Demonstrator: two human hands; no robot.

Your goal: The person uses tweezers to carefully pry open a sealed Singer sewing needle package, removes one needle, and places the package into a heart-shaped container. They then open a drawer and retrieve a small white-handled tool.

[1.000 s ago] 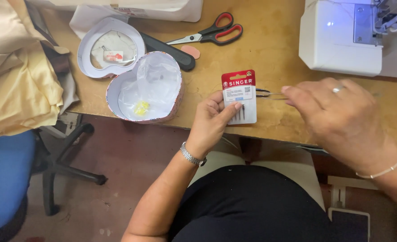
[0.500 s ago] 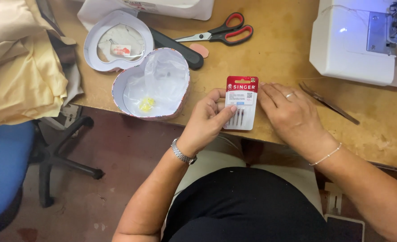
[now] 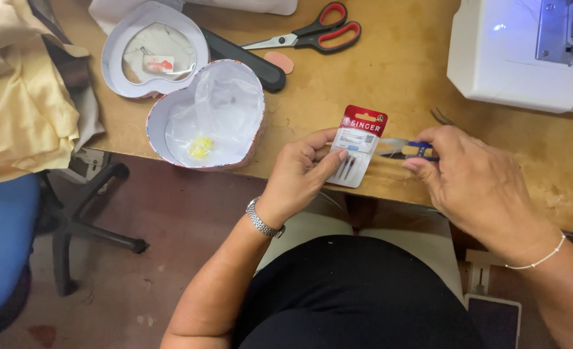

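At bench edge: I see my left hand (image 3: 302, 171) pinching a white needle card (image 3: 357, 147), red-topped.
Right hand (image 3: 470, 178): grips small blue-yellow snips (image 3: 410, 149) beside it.
Nearby: heart-shaped tin (image 3: 251, 145), scissors (image 3: 309, 35), sewing machine (image 3: 512, 58).

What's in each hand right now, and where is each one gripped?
Left hand pinches the needle pack at its lower left edge. Right hand holds small blue-handled snips by the handle end.

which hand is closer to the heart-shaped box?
Left. The left hand holds the needle pack just right of the heart-shaped box; the right hand is farther right, holding small snips.
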